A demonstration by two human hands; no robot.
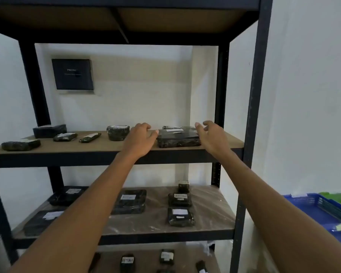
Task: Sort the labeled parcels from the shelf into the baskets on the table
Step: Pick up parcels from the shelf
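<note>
Head view: at centre frame, a flat parcel in black wrap with a white label lies on the right end of the shelf board, close to its front edge. The left grip hovers just left of it, fingers spread and relaxed, holding nothing. Its thumb tip is at the parcel's near left corner, and I cannot tell if it touches. The right grip is just beside the parcel's right end, fingers loosely bent and apart, also holding nothing. More wrapped parcels stand along the board to the left. At lower right, a blue basket sits with a green basket behind it.
</note>
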